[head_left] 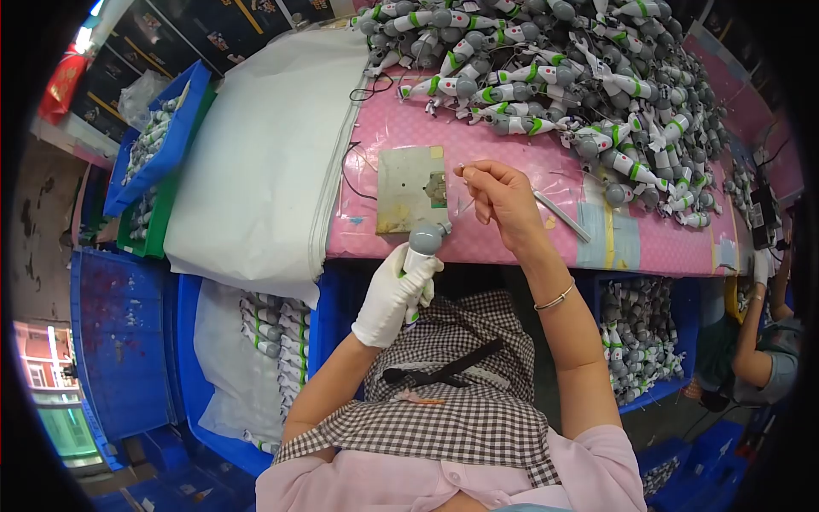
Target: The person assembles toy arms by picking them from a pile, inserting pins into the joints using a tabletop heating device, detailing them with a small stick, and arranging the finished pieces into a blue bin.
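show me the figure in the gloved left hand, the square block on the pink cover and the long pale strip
Figure (424, 240), head view: on its round grey head.
Square block (404, 192), head view: on its flat top face.
Long pale strip (562, 216), head view: midway along its length.

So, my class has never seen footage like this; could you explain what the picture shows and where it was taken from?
There is no machine here, just a person's two hands. The single picture comes from a camera worn on the head, looking forward and down, so the wearer's checked apron shows below. The left hand, gloved in white, holds a toy-like figure with a round grey head. The bare right hand is raised, its thumb and forefinger close together; anything between them is too small to identify. On the pink-covered table lie a boxy block, a pale rod, white sheets to the left and, at the far side, a large heap of similar figures.
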The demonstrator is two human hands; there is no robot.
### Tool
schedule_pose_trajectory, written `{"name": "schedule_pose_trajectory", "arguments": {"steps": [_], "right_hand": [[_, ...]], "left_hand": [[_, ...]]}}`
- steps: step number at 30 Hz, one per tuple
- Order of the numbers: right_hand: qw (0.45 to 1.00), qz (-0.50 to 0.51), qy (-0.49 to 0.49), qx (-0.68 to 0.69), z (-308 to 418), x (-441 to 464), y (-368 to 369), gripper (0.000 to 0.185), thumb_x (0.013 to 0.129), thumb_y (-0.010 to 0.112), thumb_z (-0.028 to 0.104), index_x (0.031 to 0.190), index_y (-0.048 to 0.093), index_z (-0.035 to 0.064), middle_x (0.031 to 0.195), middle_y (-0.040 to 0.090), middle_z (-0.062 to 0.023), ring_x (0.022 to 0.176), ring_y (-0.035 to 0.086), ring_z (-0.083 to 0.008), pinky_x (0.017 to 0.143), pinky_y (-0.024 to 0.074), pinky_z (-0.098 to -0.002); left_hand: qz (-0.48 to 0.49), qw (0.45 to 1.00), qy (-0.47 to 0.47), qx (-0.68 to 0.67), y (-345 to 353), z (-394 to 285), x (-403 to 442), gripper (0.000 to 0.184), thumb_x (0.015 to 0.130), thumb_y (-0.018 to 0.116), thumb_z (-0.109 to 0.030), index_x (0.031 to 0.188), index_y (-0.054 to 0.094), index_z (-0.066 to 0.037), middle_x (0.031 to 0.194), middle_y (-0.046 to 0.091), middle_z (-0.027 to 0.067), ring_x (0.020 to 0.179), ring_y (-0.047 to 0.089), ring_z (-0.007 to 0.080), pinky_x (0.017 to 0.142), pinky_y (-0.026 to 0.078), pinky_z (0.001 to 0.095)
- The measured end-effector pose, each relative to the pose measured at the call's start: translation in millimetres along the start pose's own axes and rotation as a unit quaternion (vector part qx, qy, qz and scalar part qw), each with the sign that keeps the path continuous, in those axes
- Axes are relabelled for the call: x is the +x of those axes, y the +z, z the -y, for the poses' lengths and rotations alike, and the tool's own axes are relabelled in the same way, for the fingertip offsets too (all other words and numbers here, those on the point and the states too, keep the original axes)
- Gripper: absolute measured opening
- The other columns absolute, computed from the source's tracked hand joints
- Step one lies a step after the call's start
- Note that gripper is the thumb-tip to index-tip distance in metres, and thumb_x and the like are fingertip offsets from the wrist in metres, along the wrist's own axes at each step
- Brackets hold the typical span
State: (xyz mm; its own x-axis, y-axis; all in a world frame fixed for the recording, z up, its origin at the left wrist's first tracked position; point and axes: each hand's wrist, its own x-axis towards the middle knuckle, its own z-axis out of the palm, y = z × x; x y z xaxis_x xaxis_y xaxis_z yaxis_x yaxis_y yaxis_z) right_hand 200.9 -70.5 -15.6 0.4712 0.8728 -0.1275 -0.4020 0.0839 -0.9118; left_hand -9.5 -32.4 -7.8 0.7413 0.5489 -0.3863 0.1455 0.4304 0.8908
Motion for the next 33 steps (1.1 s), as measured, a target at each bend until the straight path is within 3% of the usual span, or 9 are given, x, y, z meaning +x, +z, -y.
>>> {"name": "schedule_pose_trajectory", "arguments": {"steps": [2, 6, 8, 10, 14, 16, 22, 25, 33], "right_hand": [[1.0, 0.002, -0.001, -0.03, -4.0, 1.3, 0.5, 0.019, 0.086, 0.062, 0.016, 0.096, 0.066, 0.0004, 0.067, 0.055, 0.0013, 0.043, 0.045, -0.0045, 0.038, 0.0342, -0.0174], [0.967, -0.01, -0.101, -0.233, -17.7, 9.2, -2.7, 0.017, 0.083, 0.066, 0.019, 0.087, 0.07, 0.0029, 0.064, 0.057, 0.0024, 0.046, 0.043, -0.0026, 0.04, 0.0311, -0.0165], [0.941, 0.008, -0.146, -0.304, -22.1, 11.2, -8.4, 0.016, 0.082, 0.067, 0.019, 0.084, 0.071, 0.0036, 0.064, 0.058, 0.0023, 0.046, 0.044, -0.0023, 0.041, 0.0314, -0.0165], [0.971, 0.001, -0.022, -0.237, -5.5, 4.0, -0.2, 0.016, 0.08, 0.069, 0.018, 0.084, 0.072, 0.0024, 0.067, 0.061, 0.0012, 0.05, 0.046, -0.0033, 0.044, 0.0347, -0.019], [0.98, 0.014, 0.045, -0.195, -2.9, 5.3, -6.5, 0.017, 0.078, 0.07, 0.017, 0.085, 0.072, 0.001, 0.068, 0.063, 0.0016, 0.054, 0.05, -0.0045, 0.048, 0.0388, -0.0209], [0.939, 0.012, -0.105, -0.327, -13.4, 5.8, -6.0, 0.015, 0.077, 0.07, 0.015, 0.083, 0.072, 0.0016, 0.069, 0.065, 0.0004, 0.057, 0.053, -0.006, 0.051, 0.0415, -0.0224], [0.818, -0.011, -0.248, -0.519, -1.5, -2.3, 5.9, 0.012, 0.074, 0.069, 0.012, 0.081, 0.072, 0.0032, 0.071, 0.066, -0.0071, 0.056, 0.057, -0.0133, 0.052, 0.0439, -0.0273], [0.812, 0.005, -0.238, -0.532, 2.9, -1.1, 6.0, 0.014, 0.073, 0.068, 0.013, 0.081, 0.071, 0.0023, 0.071, 0.066, -0.0086, 0.057, 0.059, -0.0158, 0.054, 0.045, -0.0291], [0.853, 0.053, -0.093, -0.511, 13.1, 13.2, 4.5, 0.018, 0.072, 0.065, 0.015, 0.076, 0.068, -0.0022, 0.066, 0.064, -0.0087, 0.058, 0.058, -0.0125, 0.055, 0.0449, -0.0271]], "left_hand": [[-0.014, 0.997, 0.062, 0.043, 7.1, 3.0, 0.7, 0.042, 0.089, 0.06, -0.038, 0.109, 0.053, -0.001, 0.075, 0.053, 0.002, 0.055, 0.048, 0.007, 0.049, 0.038, 0.0205], [-0.036, 0.995, 0.049, 0.083, 5.8, 1.4, 3.3, 0.038, 0.089, 0.062, -0.033, 0.107, 0.054, -0.001, 0.073, 0.053, 0.0014, 0.053, 0.047, 0.0074, 0.048, 0.038, 0.0208], [-0.032, 0.996, 0.02, -0.078, 2.1, -6.9, 2.7, 0.035, 0.089, 0.063, -0.03, 0.106, 0.054, -0.001, 0.075, 0.054, 0.0018, 0.054, 0.049, 0.0076, 0.049, 0.039, 0.0213], [-0.032, 0.996, 0.025, -0.081, -2.6, -13.3, 4.1, 0.032, 0.089, 0.064, -0.027, 0.106, 0.054, -0.002, 0.079, 0.057, 0.0026, 0.06, 0.053, 0.0087, 0.053, 0.043, 0.0223], [-0.076, 0.994, 0.075, -0.027, -8.8, -13.7, 10.2, 0.029, 0.09, 0.062, -0.024, 0.106, 0.053, -0.002, 0.09, 0.06, 0.0054, 0.076, 0.061, 0.0135, 0.07, 0.051, 0.0274], [-0.054, 0.996, 0.041, -0.05, -12.3, -12.1, 12.0, 0.03, 0.091, 0.061, -0.023, 0.109, 0.052, -0.002, 0.095, 0.06, 0.007, 0.082, 0.062, 0.0162, 0.075, 0.053, 0.0303], [-0.031, 0.989, 0.019, -0.145, -6.8, -14.1, 15.1, 0.034, 0.09, 0.061, -0.026, 0.11, 0.05, -0.001, 0.096, 0.06, 0.0078, 0.088, 0.063, 0.0197, 0.078, 0.054, 0.0342], [-0.033, 0.989, -0.001, -0.144, -3.7, -20.3, 17.5, 0.036, 0.088, 0.063, -0.031, 0.105, 0.051, -0.002, 0.093, 0.06, 0.0084, 0.089, 0.063, 0.0217, 0.08, 0.054, 0.0399], [-0.026, 0.989, 0.022, -0.142, -8.6, -17.0, 23.6, 0.033, 0.089, 0.062, -0.028, 0.102, 0.053, 0.001, 0.088, 0.061, 0.0086, 0.08, 0.064, 0.0209, 0.078, 0.055, 0.037]]}}
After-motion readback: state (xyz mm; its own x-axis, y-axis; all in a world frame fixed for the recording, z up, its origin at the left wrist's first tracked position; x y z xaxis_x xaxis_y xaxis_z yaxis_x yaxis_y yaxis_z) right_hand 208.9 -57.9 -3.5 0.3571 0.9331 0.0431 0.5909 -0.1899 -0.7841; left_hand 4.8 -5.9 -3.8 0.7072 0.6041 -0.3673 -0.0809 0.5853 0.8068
